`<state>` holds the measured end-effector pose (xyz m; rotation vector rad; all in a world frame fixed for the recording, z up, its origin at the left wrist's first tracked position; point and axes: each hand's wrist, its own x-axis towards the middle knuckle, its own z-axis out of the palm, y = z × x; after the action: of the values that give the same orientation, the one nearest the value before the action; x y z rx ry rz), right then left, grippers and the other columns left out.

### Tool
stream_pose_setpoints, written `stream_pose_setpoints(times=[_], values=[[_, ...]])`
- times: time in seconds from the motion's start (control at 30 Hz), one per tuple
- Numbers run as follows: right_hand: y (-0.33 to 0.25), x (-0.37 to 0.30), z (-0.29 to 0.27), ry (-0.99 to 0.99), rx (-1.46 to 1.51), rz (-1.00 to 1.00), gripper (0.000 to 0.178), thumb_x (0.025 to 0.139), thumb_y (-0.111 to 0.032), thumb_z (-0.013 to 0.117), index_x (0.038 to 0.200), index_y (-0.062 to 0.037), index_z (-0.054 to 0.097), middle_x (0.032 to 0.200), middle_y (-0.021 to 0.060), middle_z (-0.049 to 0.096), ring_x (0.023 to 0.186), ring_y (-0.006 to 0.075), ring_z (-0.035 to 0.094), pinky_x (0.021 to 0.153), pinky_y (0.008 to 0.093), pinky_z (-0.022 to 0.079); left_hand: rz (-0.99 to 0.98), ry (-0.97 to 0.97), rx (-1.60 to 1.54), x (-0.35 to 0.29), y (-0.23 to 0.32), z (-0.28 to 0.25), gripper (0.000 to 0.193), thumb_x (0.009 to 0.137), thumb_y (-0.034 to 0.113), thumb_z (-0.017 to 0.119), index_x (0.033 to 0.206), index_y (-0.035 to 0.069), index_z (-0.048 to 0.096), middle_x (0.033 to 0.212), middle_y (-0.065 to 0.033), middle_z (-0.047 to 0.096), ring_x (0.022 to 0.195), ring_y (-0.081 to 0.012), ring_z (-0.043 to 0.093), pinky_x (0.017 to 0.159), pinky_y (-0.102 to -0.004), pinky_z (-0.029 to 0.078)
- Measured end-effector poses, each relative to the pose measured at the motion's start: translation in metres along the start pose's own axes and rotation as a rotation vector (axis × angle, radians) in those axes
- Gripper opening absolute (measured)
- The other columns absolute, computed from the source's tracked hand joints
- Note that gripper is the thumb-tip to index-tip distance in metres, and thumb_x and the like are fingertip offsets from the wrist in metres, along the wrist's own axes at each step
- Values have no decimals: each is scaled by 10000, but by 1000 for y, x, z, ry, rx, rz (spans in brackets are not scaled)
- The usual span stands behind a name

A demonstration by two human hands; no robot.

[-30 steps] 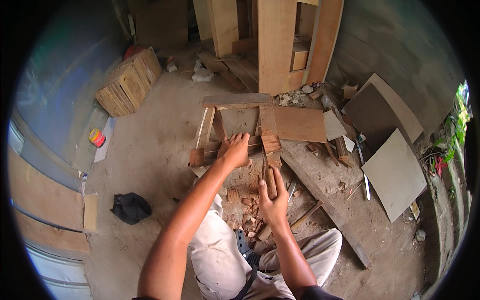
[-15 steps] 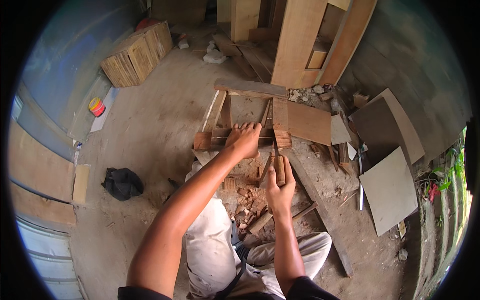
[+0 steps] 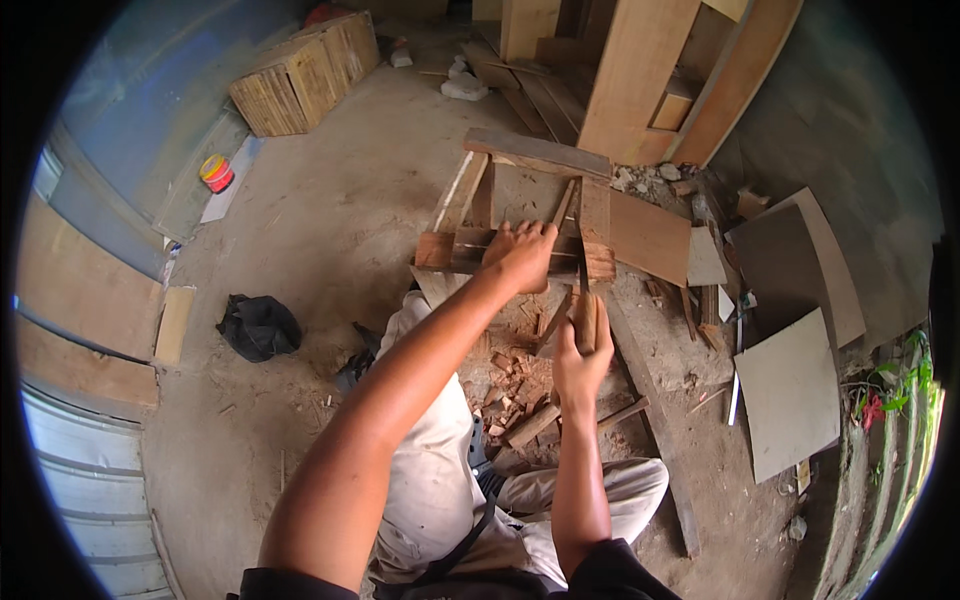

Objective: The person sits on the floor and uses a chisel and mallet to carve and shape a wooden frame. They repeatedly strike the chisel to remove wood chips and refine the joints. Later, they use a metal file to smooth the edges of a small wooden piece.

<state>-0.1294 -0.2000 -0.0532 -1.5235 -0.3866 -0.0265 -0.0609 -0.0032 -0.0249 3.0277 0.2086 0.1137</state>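
Observation:
My left hand (image 3: 520,257) is closed over a short dark wooden block (image 3: 470,248), pressing it onto a reddish-brown timber (image 3: 434,250) of a low wooden frame. My right hand (image 3: 583,362) grips the wooden handle of a tool (image 3: 590,322), thumb along the handle. Its narrow dark blade points away from me and crosses the timber at the block's right end. Seen nearly edge-on, the blade does not show clearly what kind of tool it is. The frame's far rail (image 3: 540,150) lies beyond my hands.
Wood chips (image 3: 510,385) and offcuts lie below the frame, between my legs. A long plank (image 3: 655,430) slants along the right. Brown board (image 3: 650,235) and grey sheets (image 3: 790,395) lie further right. At left are a black cloth-like bundle (image 3: 259,327), a red-yellow tub (image 3: 216,174) and stacked wood (image 3: 305,75).
The whole view has shifted, so the scene sits further right and slightly higher. Both hands keep their grips, and the tool stays at nearly the same place on the timber.

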Motion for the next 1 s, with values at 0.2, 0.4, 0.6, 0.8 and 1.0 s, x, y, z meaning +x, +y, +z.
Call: stream_pose_setpoints(times=[0.2,0.4,0.6,0.8,1.0], values=[[-31,-55,-30,14,-169,180,538,889,11,619,1415,57,517,1090,74,640,886,92,603,772,240,510,-12,-219,-83,6,0,-15,908,810,213,756,1538,-27,269,1564,-266,394,1473,-389,377,1235,-609,229],[-16,-9,-8,-1,106,235,498,910,-64,627,1389,48,551,1173,109,673,977,151,629,839,287,515,-4,-31,-12,0,0,-1,884,713,343,906,1391,29,433,1422,-172,547,1365,-327,509,1150,-544,377],[-27,-55,-31,68,-113,394,509,860,12,598,1363,66,544,1075,84,648,886,117,625,783,247,514,-18,-50,-5,6,-2,1,880,719,326,896,1391,8,425,1413,-198,544,1370,-343,504,1146,-558,379],[-21,-18,-22,-12,33,238,490,899,-38,615,1377,50,551,1165,119,663,1019,166,634,891,301,516,-14,-77,-29,1,1,-3,908,709,315,905,1405,4,411,1443,-202,528,1381,-357,492,1158,-571,369],[-31,-36,-30,20,-105,376,512,878,-26,627,1379,37,542,1093,120,667,908,139,632,802,280,522,-48,-34,-3,-1,4,-5,856,694,297,902,1356,19,435,1412,-194,544,1374,-335,496,1151,-540,370]])
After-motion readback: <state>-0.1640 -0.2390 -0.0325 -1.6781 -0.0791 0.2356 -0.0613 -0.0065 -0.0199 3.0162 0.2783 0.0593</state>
